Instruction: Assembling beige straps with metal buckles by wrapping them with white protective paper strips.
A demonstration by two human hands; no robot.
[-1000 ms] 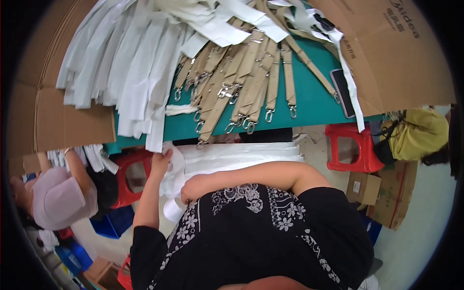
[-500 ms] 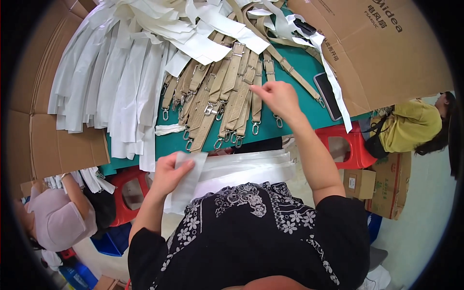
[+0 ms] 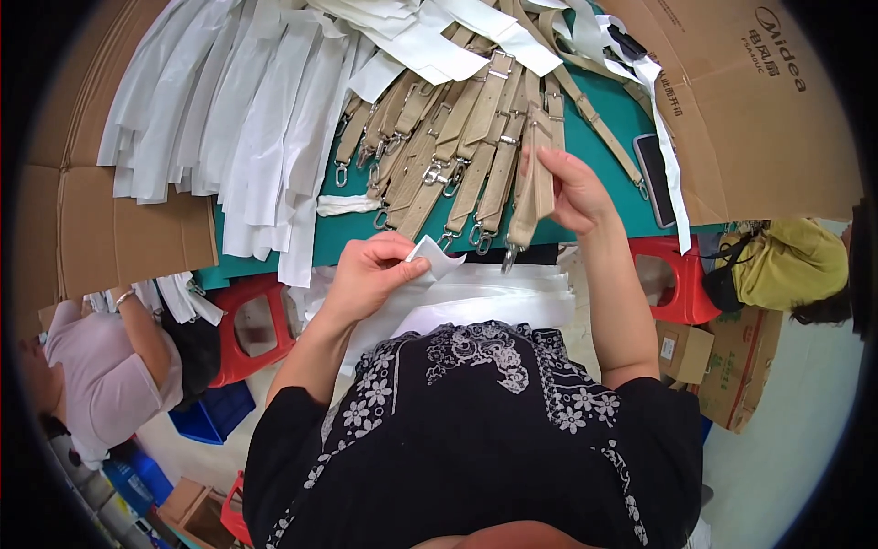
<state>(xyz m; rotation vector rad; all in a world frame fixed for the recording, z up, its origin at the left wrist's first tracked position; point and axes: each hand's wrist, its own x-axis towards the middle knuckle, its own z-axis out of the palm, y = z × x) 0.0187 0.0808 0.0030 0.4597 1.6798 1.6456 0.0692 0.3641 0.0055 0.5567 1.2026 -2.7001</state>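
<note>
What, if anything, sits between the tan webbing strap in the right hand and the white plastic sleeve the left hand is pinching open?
Nothing visible does. The right hand holds the tan webbing strap with its metal clip hanging beside the white plastic sleeve pinched in the left hand; only open space separates them.

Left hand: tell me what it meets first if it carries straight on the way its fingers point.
Probably the hanging end of the tan strap in the right hand; the left hand, pinching a white sleeve, points right toward it. Depth unclear.
</note>
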